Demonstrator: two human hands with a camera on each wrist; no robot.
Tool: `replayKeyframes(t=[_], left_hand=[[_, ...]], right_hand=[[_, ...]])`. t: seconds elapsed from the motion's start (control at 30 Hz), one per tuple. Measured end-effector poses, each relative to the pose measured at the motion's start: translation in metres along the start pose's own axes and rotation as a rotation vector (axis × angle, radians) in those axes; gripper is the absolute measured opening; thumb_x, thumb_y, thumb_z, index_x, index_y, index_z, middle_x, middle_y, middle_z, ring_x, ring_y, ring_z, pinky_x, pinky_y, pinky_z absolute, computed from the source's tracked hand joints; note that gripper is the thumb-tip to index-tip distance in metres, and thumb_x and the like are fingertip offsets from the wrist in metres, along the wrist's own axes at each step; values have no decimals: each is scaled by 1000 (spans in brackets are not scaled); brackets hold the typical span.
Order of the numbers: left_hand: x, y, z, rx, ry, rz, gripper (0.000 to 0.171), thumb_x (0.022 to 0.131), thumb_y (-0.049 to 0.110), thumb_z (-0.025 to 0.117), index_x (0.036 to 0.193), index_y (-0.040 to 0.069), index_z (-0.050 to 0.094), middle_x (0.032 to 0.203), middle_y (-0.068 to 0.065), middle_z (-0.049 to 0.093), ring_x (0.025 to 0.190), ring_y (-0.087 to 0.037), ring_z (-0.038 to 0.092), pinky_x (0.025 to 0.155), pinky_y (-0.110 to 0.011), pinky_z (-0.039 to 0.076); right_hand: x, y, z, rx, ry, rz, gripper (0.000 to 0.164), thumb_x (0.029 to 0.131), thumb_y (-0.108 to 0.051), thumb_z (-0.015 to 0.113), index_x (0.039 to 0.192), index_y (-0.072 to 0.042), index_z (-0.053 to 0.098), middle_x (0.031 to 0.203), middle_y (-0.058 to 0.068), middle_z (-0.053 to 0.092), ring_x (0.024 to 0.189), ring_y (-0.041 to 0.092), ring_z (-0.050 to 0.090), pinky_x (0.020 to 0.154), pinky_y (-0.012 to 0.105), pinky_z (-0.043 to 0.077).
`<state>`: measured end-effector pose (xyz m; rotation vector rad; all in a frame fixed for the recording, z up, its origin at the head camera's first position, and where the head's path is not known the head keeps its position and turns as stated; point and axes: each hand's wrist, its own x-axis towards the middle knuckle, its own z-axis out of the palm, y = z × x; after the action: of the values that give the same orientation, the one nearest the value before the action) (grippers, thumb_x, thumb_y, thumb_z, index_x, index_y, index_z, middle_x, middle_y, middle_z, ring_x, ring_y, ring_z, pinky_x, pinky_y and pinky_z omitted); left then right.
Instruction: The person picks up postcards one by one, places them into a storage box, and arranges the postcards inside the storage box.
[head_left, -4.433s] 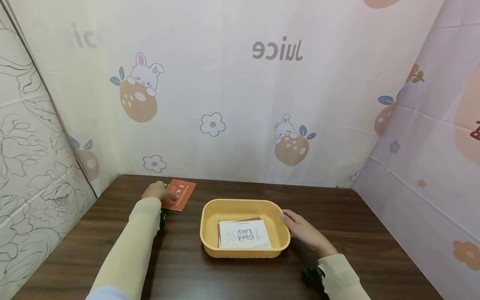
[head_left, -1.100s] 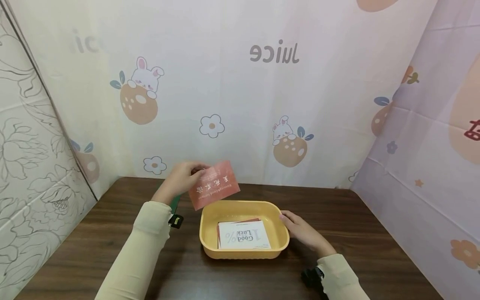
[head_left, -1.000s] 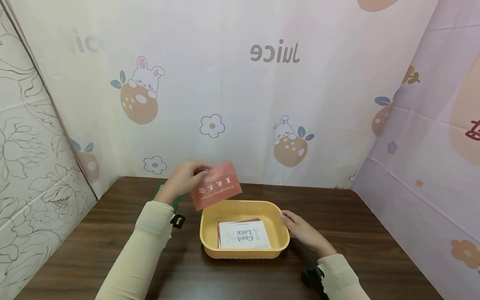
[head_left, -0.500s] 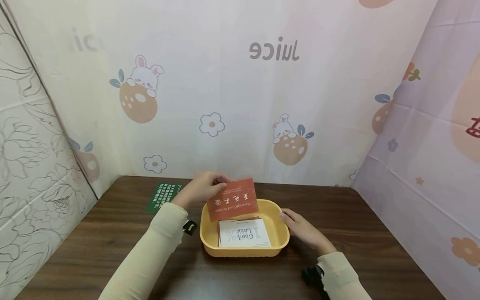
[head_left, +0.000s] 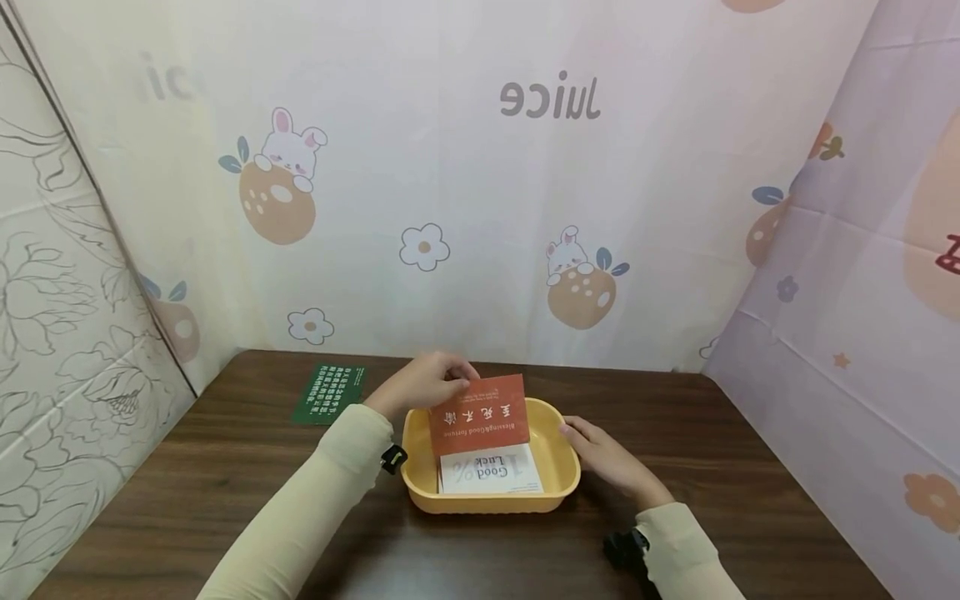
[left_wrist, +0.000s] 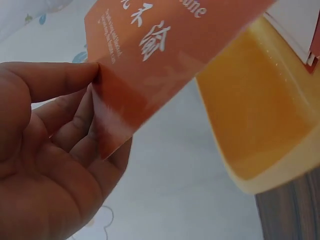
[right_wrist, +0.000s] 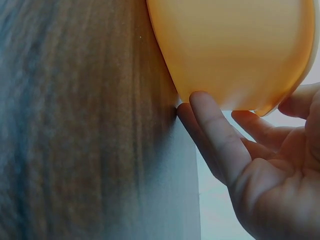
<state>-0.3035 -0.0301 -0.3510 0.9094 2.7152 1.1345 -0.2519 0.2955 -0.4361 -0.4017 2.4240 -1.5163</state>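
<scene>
My left hand [head_left: 427,385] pinches a red greeting card [head_left: 480,414] by its upper left corner. In the left wrist view the thumb lies on the printed face of the card [left_wrist: 165,55] and the other fingers are behind it. The card hangs tilted over the yellow plastic basket [head_left: 491,503]. Inside the basket lies a stack of cards, its top one a white "Good Luck" card [head_left: 491,471], partly covered by the red one. My right hand [head_left: 611,462] holds the basket's right end, thumb at the rim and fingers against the outer wall [right_wrist: 235,60].
A green card [head_left: 328,395] with white writing lies on the dark wooden table [head_left: 187,500] at the back left. Patterned curtains [head_left: 480,183] close off the back and both sides. Both wrists carry black devices.
My left hand has lifted the red card off the green card and carried it right, then lowered it over the basket. The green card is now uncovered. My right hand has stayed put.
</scene>
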Motion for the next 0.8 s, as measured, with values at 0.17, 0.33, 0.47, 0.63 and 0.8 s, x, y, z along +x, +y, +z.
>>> replayKeyframes(t=[0.17, 0.33, 0.47, 0.63, 0.8], left_hand=[[4, -3, 5, 4, -61, -33, 13, 97, 10, 64, 105, 12, 75, 96, 2, 68, 85, -17, 62, 76, -31, 57], [8, -6, 11, 38, -121, -82, 14, 97, 11, 65, 104, 17, 75, 98, 3, 67, 88, -17, 61, 80, -33, 56], [11, -5, 17, 61, -153, -109, 12, 97, 12, 65, 103, 18, 75, 95, 3, 66, 87, -16, 61, 79, -33, 56], [15, -3, 23, 127, -172, -108, 9, 96, 12, 67, 100, 16, 75, 92, 4, 67, 85, -14, 61, 79, -33, 55], [22, -2, 28, 184, -182, -116, 7, 92, 12, 72, 98, 15, 74, 93, 4, 67, 87, -13, 62, 79, -33, 54]], right_hand=[[-1, -2, 1, -1, -3, -11, 56, 110, -36, 38, 148, 6, 36, 137, 27, 51, 117, 32, 60, 90, 44, 54], [-2, -3, 1, -4, -11, -22, 57, 110, -35, 37, 148, 7, 34, 138, 28, 49, 118, 33, 59, 90, 44, 54], [-3, -3, 1, 6, -17, -28, 57, 110, -34, 38, 149, 8, 33, 139, 30, 48, 119, 36, 58, 91, 45, 54], [-3, -3, 0, 25, -21, -41, 56, 110, -32, 38, 148, 9, 34, 138, 30, 49, 118, 37, 59, 90, 45, 54], [-3, -3, 0, 8, -15, -47, 56, 110, -32, 38, 148, 8, 34, 138, 30, 49, 119, 38, 59, 90, 45, 54]])
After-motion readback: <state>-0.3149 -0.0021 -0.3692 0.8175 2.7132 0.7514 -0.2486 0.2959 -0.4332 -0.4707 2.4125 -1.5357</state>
